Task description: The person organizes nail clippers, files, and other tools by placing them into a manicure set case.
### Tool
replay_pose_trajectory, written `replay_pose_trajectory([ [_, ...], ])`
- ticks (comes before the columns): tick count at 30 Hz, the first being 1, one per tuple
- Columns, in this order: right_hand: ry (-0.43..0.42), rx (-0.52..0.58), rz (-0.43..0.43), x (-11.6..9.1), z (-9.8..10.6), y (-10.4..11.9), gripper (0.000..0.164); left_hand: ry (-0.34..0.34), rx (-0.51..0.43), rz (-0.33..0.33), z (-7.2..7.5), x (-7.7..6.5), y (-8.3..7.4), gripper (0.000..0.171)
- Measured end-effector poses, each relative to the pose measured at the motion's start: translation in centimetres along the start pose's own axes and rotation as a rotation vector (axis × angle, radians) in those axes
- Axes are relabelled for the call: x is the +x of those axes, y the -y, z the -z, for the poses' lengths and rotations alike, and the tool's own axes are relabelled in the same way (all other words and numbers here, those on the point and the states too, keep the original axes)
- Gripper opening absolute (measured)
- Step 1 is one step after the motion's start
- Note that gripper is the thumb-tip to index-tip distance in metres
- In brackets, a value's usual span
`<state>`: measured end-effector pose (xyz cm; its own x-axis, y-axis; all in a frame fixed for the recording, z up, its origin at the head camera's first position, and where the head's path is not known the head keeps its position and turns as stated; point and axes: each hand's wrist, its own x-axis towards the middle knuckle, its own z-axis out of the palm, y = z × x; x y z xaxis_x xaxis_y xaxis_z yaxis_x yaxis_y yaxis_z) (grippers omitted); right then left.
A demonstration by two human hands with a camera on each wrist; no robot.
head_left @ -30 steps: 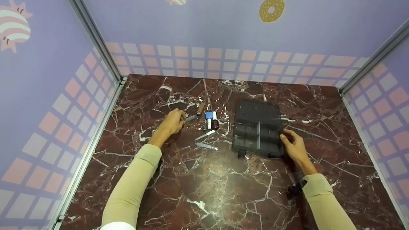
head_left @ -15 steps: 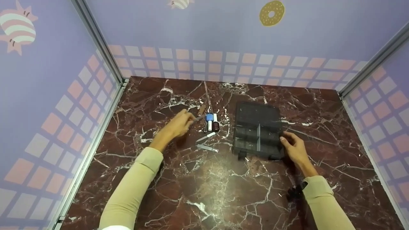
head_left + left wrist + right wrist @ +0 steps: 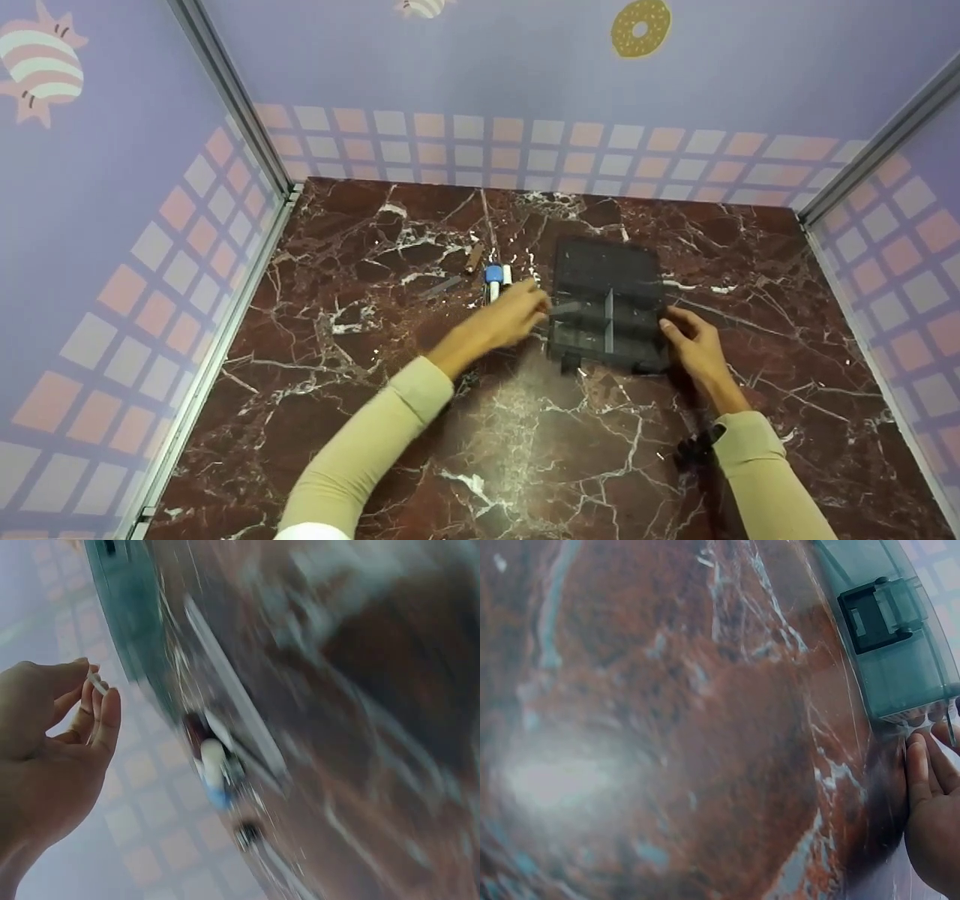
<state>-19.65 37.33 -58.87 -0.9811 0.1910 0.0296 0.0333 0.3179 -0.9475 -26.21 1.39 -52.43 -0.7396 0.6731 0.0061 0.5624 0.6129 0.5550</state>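
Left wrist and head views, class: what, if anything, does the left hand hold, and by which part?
The left hand pinches a thin strip near one end, between thumb and fingertips; the other end points toward the dark box.

No legible text, labels or numbers, as far as blur allows

A golden doughnut (image 3: 640, 28) and striped candies (image 3: 43, 64) decorate lilac walls (image 3: 517, 71).
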Motion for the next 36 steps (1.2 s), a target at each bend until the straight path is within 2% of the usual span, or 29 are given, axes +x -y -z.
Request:
replay_pose_trajectory([
  [5,0.010,0.023,-0.014,0.0,0.2,-0.1,0.049,-0.023,0.136,-0.058,-2.0,1.2,-2.2,0.022],
  [11,0.031,0.035,-0.024,-0.1,0.2,-0.1,0.052,-0.036,0.245,-0.150,-3.7,1.8,-3.3,0.020],
  [15,0.026,0.041,-0.025,-0.1,0.1,-0.2,0.051,-0.044,0.305,-0.173,-4.1,2.0,-3.4,0.018],
  [22,0.015,0.058,-0.045,0.2,0.2,-0.5,0.050,-0.067,0.352,-0.206,-4.2,2.0,-3.4,0.014],
  [25,0.018,0.059,-0.049,0.2,0.3,-0.3,0.050,-0.079,0.356,-0.198,-4.1,1.9,-3.3,0.016],
  [30,0.022,0.063,-0.059,-0.3,0.3,0.5,0.048,-0.082,0.267,-0.129,-3.2,1.2,-2.3,0.027],
  [33,0.029,0.062,-0.051,-0.8,0.2,1.8,0.048,-0.087,0.182,-0.065,-2.0,0.5,-0.4,0.033],
  [36,0.045,0.056,-0.037,-1.2,0.1,2.9,0.050,-0.108,0.123,-0.002,-0.4,-0.4,2.2,0.035],
])
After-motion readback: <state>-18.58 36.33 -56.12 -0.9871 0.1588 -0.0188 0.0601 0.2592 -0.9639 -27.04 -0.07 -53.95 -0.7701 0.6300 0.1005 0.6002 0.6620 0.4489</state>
